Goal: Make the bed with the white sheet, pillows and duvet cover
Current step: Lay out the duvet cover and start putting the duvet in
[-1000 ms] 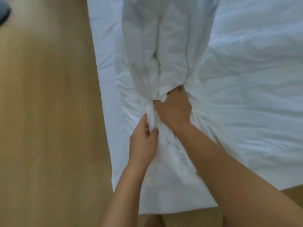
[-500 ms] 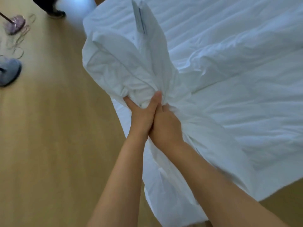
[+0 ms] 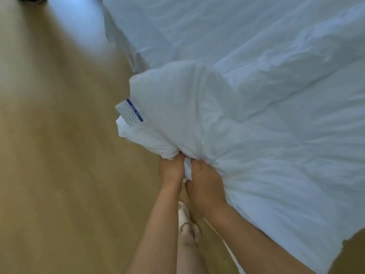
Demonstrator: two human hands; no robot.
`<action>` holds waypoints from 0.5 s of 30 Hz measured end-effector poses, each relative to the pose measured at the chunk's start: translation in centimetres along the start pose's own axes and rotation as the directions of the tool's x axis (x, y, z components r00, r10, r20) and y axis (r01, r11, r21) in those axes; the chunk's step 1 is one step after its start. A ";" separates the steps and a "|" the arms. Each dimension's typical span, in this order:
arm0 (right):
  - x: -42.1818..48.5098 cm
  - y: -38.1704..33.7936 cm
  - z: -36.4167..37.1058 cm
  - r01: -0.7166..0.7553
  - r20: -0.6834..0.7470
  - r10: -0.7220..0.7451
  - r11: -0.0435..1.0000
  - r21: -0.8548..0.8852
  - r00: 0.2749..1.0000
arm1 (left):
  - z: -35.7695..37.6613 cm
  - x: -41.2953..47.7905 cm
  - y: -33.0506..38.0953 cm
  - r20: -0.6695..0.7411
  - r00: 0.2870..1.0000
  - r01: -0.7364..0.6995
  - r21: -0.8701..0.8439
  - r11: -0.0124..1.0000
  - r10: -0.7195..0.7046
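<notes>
Wooden floor (image 3: 59, 175) runs beside the white-sheeted bed (image 3: 217, 26) — left hand (image 3: 171, 171) and right hand (image 3: 205, 186) both clench the bunched duvet cover (image 3: 187, 107), its label (image 3: 129, 111) showing

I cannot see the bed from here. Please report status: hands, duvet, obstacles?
Left hand and right hand both grip bunched corner of white fabric duvet. Corner overhangs tan wooden floor. No visible obstruction.
</notes>
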State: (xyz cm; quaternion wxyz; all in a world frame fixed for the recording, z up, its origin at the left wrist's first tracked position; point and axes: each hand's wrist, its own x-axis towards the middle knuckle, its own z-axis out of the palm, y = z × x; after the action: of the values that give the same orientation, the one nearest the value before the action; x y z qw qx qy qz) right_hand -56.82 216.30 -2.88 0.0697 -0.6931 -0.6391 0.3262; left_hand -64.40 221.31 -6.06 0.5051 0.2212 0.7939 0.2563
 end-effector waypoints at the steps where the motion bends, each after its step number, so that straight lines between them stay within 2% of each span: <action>1: -0.6 -1.7 2.2 -0.004 0.003 0.004 0.999 0.045 1.000 | -2.6 0.6 -1.1 -0.007 0.999 0.036 -0.033 0.999 -0.036; 4: -1.8 -4.8 7.7 -0.037 0.082 0.034 0.999 0.039 0.996 | -7.4 1.7 -3.6 0.073 0.995 0.059 0.042 0.997 -0.062; 7: -1.7 -3.7 9.7 -0.072 0.129 0.064 0.996 0.054 0.990 | -7.9 1.5 -3.8 0.145 0.989 0.035 0.040 0.999 -0.040; 9: -1.5 -2.0 9.0 -0.107 0.164 0.077 0.977 0.184 0.983 | -7.0 0.7 -3.3 0.061 0.998 0.009 0.104 0.995 -0.015; 10: -1.4 -1.1 8.2 -0.122 0.146 0.091 0.969 0.216 0.985 | -6.3 0.2 -2.7 0.024 0.999 -0.031 0.198 0.980 0.027; 11: -1.0 0.0 7.2 -0.141 0.091 0.123 0.963 0.231 0.988 | -5.3 -0.6 -1.8 0.032 0.993 -0.119 0.288 0.950 0.115; 13: 0.0 2.7 4.6 -0.221 -0.054 0.244 0.939 0.263 0.968 | -2.4 -1.7 0.6 0.186 0.920 -0.392 0.383 0.836 0.346; 15: 0.8 6.0 1.6 -0.323 -0.128 0.377 0.893 0.313 0.917 | 1.5 -2.1 3.5 0.383 0.836 -0.536 0.424 0.730 0.392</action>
State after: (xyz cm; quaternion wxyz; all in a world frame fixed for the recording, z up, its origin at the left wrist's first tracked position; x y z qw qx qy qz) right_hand -52.63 215.48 -7.49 0.1683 -0.8069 -0.4402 0.3562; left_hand -61.86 223.00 -3.01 0.4480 0.5735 0.6751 0.1210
